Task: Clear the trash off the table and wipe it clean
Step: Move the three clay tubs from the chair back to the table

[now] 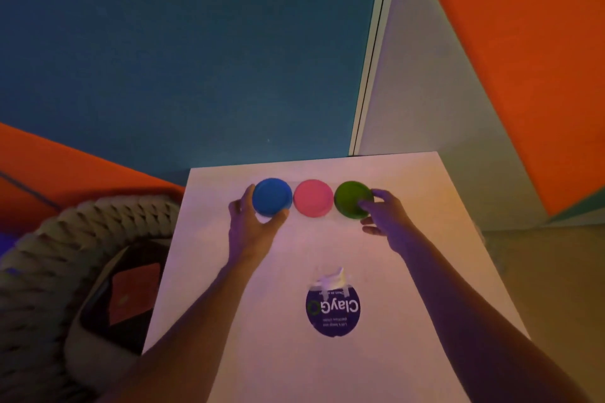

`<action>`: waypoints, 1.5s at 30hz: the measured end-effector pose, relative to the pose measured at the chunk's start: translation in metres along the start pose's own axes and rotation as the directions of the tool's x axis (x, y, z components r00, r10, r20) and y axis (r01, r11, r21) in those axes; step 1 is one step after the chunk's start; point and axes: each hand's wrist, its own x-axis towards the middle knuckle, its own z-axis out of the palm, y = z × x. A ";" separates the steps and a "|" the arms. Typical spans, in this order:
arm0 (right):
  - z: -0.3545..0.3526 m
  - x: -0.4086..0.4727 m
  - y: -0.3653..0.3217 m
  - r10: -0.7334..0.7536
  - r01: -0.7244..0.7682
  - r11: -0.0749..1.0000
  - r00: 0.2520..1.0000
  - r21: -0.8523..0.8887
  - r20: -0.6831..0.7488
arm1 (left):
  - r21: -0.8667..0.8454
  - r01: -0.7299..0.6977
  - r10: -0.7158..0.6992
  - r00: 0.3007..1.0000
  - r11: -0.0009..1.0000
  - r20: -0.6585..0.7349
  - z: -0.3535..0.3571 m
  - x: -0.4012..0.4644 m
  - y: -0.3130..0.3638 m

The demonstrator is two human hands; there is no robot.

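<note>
At the table's [409,271] far edge, the left hand [248,222] grips the blue lid [272,197], the right hand [383,213] pinches the green lid [352,199]; the wipes tub [333,307] waits near the front edge (clearing likely continues; lifting comes next).

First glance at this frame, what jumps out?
Three round discs in a row at the far end of the white table: blue disc, pink disc, green disc. The left hand grips the blue disc and the right hand has fingers on the green one. Nearer the camera, a round purple sticker with a torn top edge lies on the table.
</note>
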 end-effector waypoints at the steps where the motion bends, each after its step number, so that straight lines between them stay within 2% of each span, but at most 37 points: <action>1: 0.001 0.011 -0.011 -0.013 0.013 1.000 1.000 -0.004 -0.004 | 0.000 -0.005 0.005 1.000 1.000 -0.014 0.002 0.012 0.006; 7: 0.014 0.078 -0.059 -0.115 0.116 0.993 0.993 -0.026 0.013 | -0.007 -0.018 0.017 0.996 1.000 -0.084 0.023 0.091 0.030; 14: 0.032 0.147 -0.067 -0.101 0.101 0.994 0.995 0.035 -0.002 | -0.002 -0.002 0.002 0.994 1.000 -0.106 0.057 0.153 0.019; 24: 0.050 0.197 -0.046 -0.055 0.053 0.998 0.997 0.027 0.051 | -0.030 0.076 -0.080 0.988 0.997 -0.131 0.094 0.170 -0.026; 29: 0.050 0.205 -0.043 -0.064 0.064 0.998 0.997 0.008 0.037 | -0.059 0.057 -0.064 0.990 0.997 -0.128 0.104 0.171 -0.035; 33: 0.044 0.209 -0.042 -0.078 0.078 0.997 0.996 -0.001 -0.034 | -0.066 0.040 -0.047 0.993 0.997 -0.108 0.115 0.169 -0.030; 36: 0.039 0.213 -0.037 -0.104 0.101 0.995 0.983 -0.024 -0.152 | -0.060 0.019 -0.024 0.996 0.998 -0.086 0.125 0.166 -0.023; 40: 0.025 0.218 -0.029 -0.146 0.121 0.988 0.922 -0.093 -0.358 | -0.060 -0.066 0.063 0.997 0.996 -0.042 0.143 0.163 -0.012; 45: 0.006 0.223 -0.029 -0.165 0.133 0.986 0.861 -0.101 -0.482 | -0.015 -0.128 0.129 0.991 0.992 0.028 0.162 0.160 0.004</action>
